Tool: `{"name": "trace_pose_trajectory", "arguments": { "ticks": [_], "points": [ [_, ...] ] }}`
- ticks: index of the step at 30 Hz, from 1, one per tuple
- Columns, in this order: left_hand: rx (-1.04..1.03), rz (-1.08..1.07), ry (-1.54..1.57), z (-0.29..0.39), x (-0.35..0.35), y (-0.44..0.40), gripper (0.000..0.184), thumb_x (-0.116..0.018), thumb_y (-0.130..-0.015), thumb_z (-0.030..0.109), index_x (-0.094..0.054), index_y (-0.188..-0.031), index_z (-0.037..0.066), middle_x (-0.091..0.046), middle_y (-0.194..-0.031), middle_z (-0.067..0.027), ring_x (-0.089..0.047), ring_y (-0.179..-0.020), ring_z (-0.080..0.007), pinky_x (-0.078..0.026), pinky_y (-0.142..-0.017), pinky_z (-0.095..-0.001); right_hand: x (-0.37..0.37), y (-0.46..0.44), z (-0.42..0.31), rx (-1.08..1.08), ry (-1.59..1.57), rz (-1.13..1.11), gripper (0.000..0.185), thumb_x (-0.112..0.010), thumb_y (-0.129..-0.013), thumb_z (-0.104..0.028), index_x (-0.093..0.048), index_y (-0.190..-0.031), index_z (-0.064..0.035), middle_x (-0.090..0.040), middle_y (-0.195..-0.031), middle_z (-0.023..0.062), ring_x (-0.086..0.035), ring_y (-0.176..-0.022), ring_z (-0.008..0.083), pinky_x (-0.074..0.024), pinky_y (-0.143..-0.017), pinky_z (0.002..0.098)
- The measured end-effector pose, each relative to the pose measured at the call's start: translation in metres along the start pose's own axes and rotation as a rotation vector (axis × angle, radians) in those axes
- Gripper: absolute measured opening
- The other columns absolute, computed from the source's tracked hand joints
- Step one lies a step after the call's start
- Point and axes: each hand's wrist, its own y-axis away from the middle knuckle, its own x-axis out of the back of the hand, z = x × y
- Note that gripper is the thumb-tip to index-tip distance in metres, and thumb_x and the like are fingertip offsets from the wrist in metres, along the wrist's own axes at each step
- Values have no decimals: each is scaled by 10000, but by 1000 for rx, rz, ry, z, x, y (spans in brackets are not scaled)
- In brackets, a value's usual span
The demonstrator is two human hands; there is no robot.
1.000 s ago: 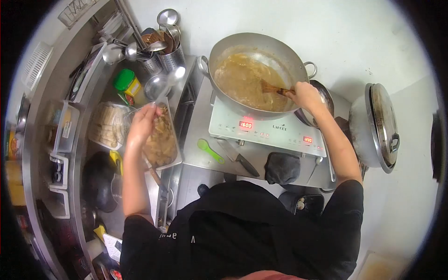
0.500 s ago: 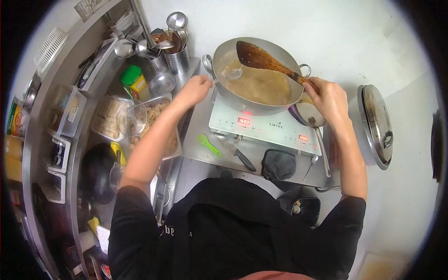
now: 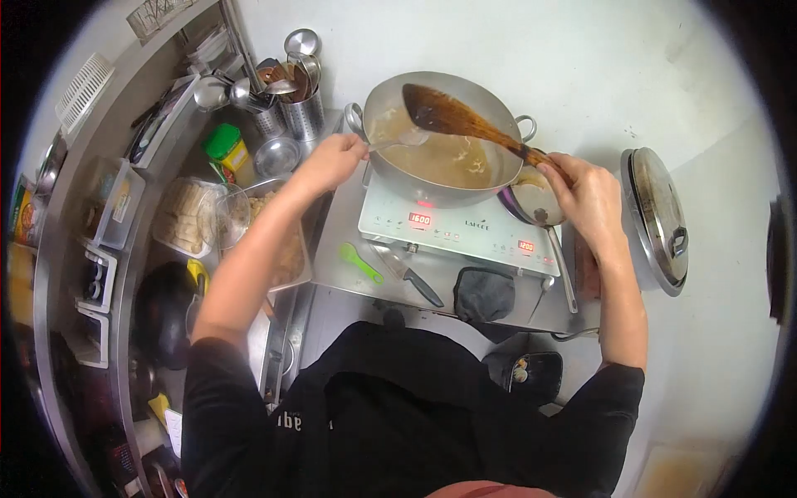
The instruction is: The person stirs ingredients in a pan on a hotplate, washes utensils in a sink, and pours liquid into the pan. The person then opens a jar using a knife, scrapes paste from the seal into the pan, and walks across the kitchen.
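My left hand (image 3: 334,159) is closed around the thin handle of a metal spoon (image 3: 413,137), whose head is over the left side of the pot's brown liquid. In my right hand (image 3: 581,189) is a long wooden spatula (image 3: 457,116) with a dark, scorched-looking blade, held slanting above the pot. Cloudy brown broth (image 3: 436,164) with pale shreds partly fills the wide metal pot (image 3: 491,93), which has two loop handles. The pot stands on a white induction cooktop (image 3: 448,224) showing 1600 and 1200.
A ladle (image 3: 560,261) rests beside the pot, right. Nearer me are a knife (image 3: 415,278), a green-handled tool (image 3: 361,263) and a black cloth (image 3: 484,293). Food trays (image 3: 189,217), a yellow tub (image 3: 228,155) and utensil holders (image 3: 304,116) stand left; a lidded pot (image 3: 656,220) stands right.
The spoon's head has come up out of the broth and now shows more plainly. The spatula stays over the pot in my right hand. The whole view has shifted slightly.
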Motion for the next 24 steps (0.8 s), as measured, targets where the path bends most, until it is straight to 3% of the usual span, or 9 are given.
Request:
{"name": "trace_pose_trajectory", "arguments": {
  "ticks": [5,7,10,15,16,19,21,24],
  "points": [
    [-125,-71,-123,52,52,56,286,-455,-904,258,-550,-756,33,-441,-599,21,-420,-591,-77,-343,-538,-239,3,-1,23,-121,52,45,265,-575,-852,-320,-678,-931,-89,-630,-715,162,-610,-679,349,-477,-606,406],
    [-84,-126,-83,78,76,86,302,-459,-872,268,-572,-764,9,-520,-622,-57,-487,-609,-132,-389,-585,-282,1,-2,33,-143,96,10,265,-571,-853,-321,-679,-932,-91,-630,-720,165,-611,-687,351,-478,-614,407],
    [-43,-236,2,137,109,139,261,-478,-849,223,-544,-708,14,-520,-633,-9,-463,-611,-85,-365,-576,-240,-8,-2,46,-163,161,-42,263,-567,-854,-317,-682,-932,-94,-633,-729,169,-613,-698,353,-479,-626,412],
    [-89,-308,82,170,141,199,209,-543,-809,171,-539,-654,30,-549,-553,-24,-548,-475,-120,-393,-452,-239,-30,-10,54,-119,167,-119,248,-570,-849,-307,-687,-921,-102,-633,-719,165,-613,-690,349,-477,-632,422],
    [-98,-389,77,176,150,208,208,-545,-815,166,-541,-652,36,-549,-551,-30,-550,-468,-131,-395,-442,-246,-36,-14,55,-87,202,-172,237,-570,-847,-305,-689,-911,-109,-631,-707,160,-611,-682,345,-476,-626,425],
    [90,-997,123,175,174,199,211,-549,-833,153,-550,-645,57,-550,-546,-49,-555,-445,-165,-401,-412,-266,-52,-20,49,-26,213,-271,235,-580,-840,-309,-691,-908,-114,-630,-705,157,-612,-676,337,-473,-619,428],
    [64,-1093,131,172,177,210,256,-513,-862,153,-533,-640,28,-522,-529,-86,-523,-438,-206,-370,-406,-300,-61,-28,38,27,172,-328,217,-595,-823,-302,-696,-907,-129,-632,-710,152,-613,-673,330,-477,-619,427],
    [-15,-1101,143,151,185,235,284,-538,-868,195,-550,-648,16,-531,-531,-83,-524,-447,-202,-365,-413,-297,-90,-36,39,181,191,-367,192,-598,-810,-301,-700,-882,-155,-629,-677,140,-618,-669,320,-492,-618,417]
  ]
}}
